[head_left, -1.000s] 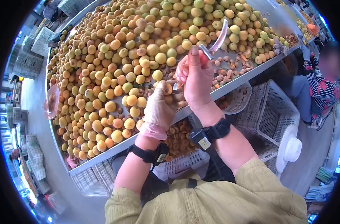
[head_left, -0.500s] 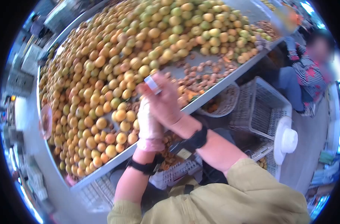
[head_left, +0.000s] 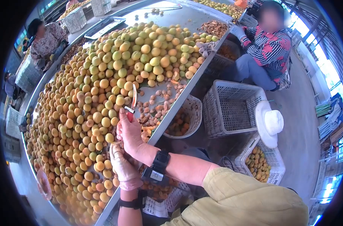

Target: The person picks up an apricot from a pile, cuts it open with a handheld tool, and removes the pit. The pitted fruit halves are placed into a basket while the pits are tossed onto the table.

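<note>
In my bare right hand is a small curved knife with a red handle, its blade pointing up and away from me. My left hand, in a pale glove, is just below and left of it, fingers curled at the edge of the fruit heap. What those fingers hold, if anything, is hidden. A big heap of yellow-orange and greenish apricots covers the metal table ahead. Brown apricot pits and some orange flesh lie beside the knife, near the table's edge.
Right of the table stand a white basket with fruit pieces, a grey plastic crate, and a crate of apricots. A white hat hangs at the crates. A gloved co-worker sits at the right; another person sits far left.
My hands, close together before, are now slightly apart, and the curved knife shows clearly. The view has shifted, bringing more of the far table and co-workers into sight.
</note>
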